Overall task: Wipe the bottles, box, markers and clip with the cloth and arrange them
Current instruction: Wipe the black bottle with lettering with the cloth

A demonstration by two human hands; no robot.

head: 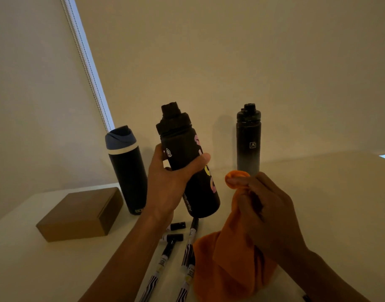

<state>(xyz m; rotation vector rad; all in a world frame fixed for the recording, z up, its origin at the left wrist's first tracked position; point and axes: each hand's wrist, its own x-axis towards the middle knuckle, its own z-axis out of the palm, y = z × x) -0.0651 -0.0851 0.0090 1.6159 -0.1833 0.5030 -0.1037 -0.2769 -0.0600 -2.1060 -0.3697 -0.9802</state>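
**Black bottle up for wiping, cloth not yet on it**

Step in hand, my read: wiping the black bottle (183,149), frame centre. Left grip (169,177) is wrapped round its mid-body, thumb across the front and fingers behind. The bottle looks lifted off the bench (34,269) and is tilted, cap toward upper left. Right grip (267,210), right of centre, is closed on the bunched orange cloth (226,269). One fold pokes up over the fingertips, and the rest hangs to the lower centre. The fold is just beside the bottle, not touching.

Next move probably needs the fold pressed onto the bottle wall and rubbed while the left grip holds firm or turns it.

Both forearms come up from the lower edge.

Blue-lid bottle (127,175) stands centre left and grey bottle (248,144) centre right, both upright. Box (78,214) sits lower left, and markers (163,258) lie lower centre under the arms. Clip: can't find it.
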